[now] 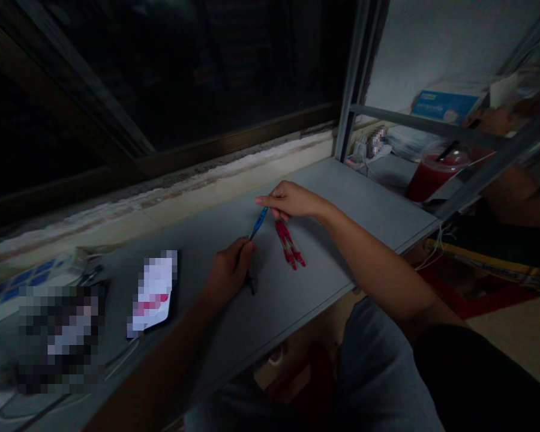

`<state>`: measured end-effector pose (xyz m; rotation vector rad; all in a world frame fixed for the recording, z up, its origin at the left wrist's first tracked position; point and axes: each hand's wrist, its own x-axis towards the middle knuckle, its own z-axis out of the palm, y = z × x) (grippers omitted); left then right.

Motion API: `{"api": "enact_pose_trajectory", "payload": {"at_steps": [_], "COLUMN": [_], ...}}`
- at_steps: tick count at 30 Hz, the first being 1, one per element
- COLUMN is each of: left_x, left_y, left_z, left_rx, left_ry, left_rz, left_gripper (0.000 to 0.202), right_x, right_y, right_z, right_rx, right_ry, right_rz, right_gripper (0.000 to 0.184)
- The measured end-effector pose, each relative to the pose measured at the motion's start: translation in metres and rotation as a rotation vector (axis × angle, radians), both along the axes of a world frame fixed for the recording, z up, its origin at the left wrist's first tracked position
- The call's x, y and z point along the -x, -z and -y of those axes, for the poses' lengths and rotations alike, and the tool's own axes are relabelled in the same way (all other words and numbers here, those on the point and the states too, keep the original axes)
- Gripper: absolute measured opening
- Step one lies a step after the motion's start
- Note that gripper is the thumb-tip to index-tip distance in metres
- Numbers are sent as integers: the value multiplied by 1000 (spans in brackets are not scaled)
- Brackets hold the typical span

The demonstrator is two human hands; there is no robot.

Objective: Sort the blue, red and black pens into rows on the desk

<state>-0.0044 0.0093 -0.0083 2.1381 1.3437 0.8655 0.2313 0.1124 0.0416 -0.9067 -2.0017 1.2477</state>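
My left hand [228, 270] is closed around the lower end of a blue pen [258, 222] and what looks like a dark pen [251, 284] on the grey desk [297, 300]. The blue pen's upper end is pinched by the fingers of my right hand [290, 200]. Under my right hand lie a few red pens [288, 243] in a bundle, their tips pointing toward me. Both hands rest low over the desk's middle.
A phone [153, 294] lies left of my left hand, with a blurred dark object [58, 336] farther left. A dark window [162, 78] runs along the back. At right, a metal shelf frame [432, 126] holds a red drink cup [432, 174] and a blue box [445, 108].
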Motion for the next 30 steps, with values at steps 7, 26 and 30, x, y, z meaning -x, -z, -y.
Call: {"api": "enact_pose_trajectory", "payload": {"at_steps": [7, 26, 30], "left_x": [0, -9, -8], "left_y": [-2, 0, 1], "left_z": [2, 17, 16], "left_rx": [-21, -121, -152], "left_ry": [-9, 375, 391], "left_rz": [-9, -116, -116], "left_gripper": [38, 33, 29], "right_x": [2, 10, 10], "right_y": [5, 2, 5], "right_z": [-2, 6, 6], "right_rx": [2, 206, 204], "right_ry": [-153, -27, -63], "right_rz": [-26, 134, 178], "right_gripper": [34, 41, 40]}}
